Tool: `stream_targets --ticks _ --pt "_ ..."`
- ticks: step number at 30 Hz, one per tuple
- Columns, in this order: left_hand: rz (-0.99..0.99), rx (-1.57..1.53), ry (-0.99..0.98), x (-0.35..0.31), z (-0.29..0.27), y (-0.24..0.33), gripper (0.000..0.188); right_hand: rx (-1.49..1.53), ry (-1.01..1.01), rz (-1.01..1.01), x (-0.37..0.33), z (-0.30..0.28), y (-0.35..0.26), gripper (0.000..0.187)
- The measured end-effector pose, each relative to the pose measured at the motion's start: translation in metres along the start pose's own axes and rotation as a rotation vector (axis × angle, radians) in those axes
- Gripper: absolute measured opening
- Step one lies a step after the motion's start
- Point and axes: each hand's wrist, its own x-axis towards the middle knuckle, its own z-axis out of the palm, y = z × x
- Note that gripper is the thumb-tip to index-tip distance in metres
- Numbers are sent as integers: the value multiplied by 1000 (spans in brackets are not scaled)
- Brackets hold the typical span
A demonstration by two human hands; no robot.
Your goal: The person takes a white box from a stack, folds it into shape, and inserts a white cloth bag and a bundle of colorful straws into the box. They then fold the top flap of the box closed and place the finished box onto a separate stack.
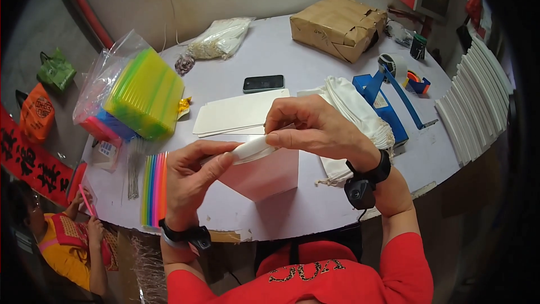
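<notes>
White carton (260, 177), its side tinted pink, is between the person's two hands above the near part of the table (439, 160); the left hand (194, 171) pinches the left end of the curved white flap (250, 148) at its top between thumb and fingers; the right hand (315, 126) grips the flap's other end between thumb and bent fingers; whether the carton's bottom touches the tabletop I cannot tell.

Just beyond the hands lies a stack of flat white cartons (233, 116), with a black smartphone (263, 83) behind it; to the right, white drawstring pouches (360, 110) lie in a pile beside a blue tape dispenser (388, 112); left of the left hand is a row of rainbow-coloured strips (153, 191).

Farther out, yellow-green ribbed plastic pieces (146, 93) stand in clear wrapping at the left; a brown paper parcel (337, 25) sits at the far side; a stack of white sheets (472, 104) leans at the right; at the lower left, a co-worker (67, 247) holds a pink strip (87, 200).
</notes>
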Motion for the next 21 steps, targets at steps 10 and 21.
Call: stream_targets --ticks 10,21 --pt "-76 86 -365 51 -36 13 22 -71 64 -259 1 2 27 14" --pt "412 346 -243 18 -34 -12 24 -147 85 -472 0 7 36 14"
